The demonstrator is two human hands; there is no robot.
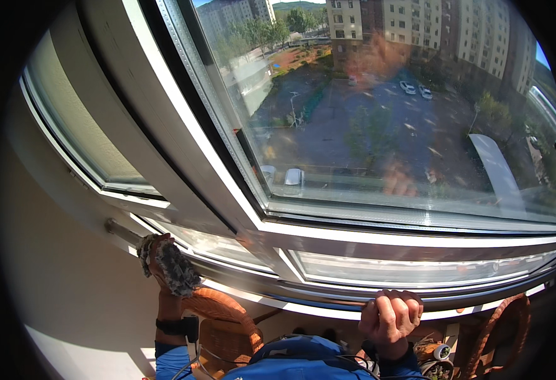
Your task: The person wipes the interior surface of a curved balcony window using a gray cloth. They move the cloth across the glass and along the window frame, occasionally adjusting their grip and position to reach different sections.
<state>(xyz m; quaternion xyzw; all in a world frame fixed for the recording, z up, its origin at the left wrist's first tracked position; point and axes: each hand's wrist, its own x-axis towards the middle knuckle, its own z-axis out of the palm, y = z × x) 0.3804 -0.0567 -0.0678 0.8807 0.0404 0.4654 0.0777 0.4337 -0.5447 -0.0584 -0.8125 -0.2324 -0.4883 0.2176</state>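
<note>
My left hand (155, 266) is closed around a grey, shaggy cleaning cloth (177, 270). The cloth is bunched on both sides of the hand, against a round metal handrail (318, 303) near its left wall end. It hides the rail beneath it, so I cannot tell how tightly it wraps the bar. Farther right, my right hand (392, 316) grips the same rail from above, knuckles up. Behind the rail stands a white-framed window (244, 197), with a large glass pane (335, 137) above and narrow lower panes (420, 268).
A wicker chair (228, 304) stands below the rail at left, and another wicker piece (496, 327) at right. Potted plants (441, 354) sit by my right forearm. A plain wall (69, 266) borders the left side. Cables (202, 361) hang by my left forearm.
</note>
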